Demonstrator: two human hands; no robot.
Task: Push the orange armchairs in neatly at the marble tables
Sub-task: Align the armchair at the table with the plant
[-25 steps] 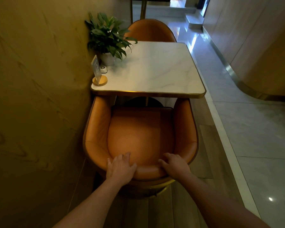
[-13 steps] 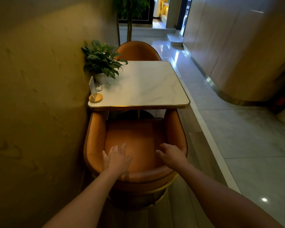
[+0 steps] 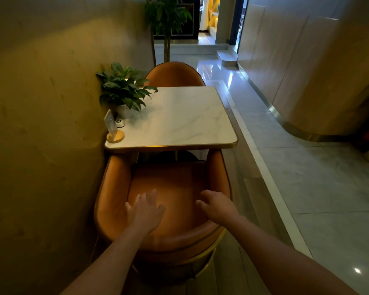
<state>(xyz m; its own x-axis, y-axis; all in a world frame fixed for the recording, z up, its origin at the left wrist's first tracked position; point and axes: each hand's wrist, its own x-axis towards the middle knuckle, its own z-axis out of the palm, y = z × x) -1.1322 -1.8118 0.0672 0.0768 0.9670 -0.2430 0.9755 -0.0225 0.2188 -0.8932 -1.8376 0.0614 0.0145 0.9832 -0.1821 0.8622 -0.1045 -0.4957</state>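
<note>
Now: the near orange armchair [image 3: 113,188] stands at the 6 o'clock side of the marble surface [image 3: 185,118], its two arm fronts tucked just under the gold-trimmed near edge.

Left grip [image 3: 145,211]: over the inner face of the backrest [image 3: 179,222], left of centre. Fingers are straight and spread, holding nothing. Cannot tell whether it touches the leather.

Right grip [image 3: 216,206]: at 3 o'clock from the left one, right of centre. Fingers are loosely bent downward, nothing clasped. Bare leather shows between the two.

Against a second ago:
- Both grips then lay over the top rim of the backrest, fingers hooked on it. They are now forward of the rim with the fingers off it.
- The view has lifted, and a tall potted tree [image 3: 168,15] now shows at 12 o'clock.

Second orange armchair [image 3: 175,74]: at the surface's 12 o'clock side, its back rising above the far edge.

On the surface, along its 9 o'clock edge:
- A leafy potted plant [image 3: 124,90].
- A round white device [image 3: 120,122] just beside the pot.
- An acrylic sign [image 3: 115,133] on a round gold base at the near corner.

Print on the sign is too small to read.
</note>
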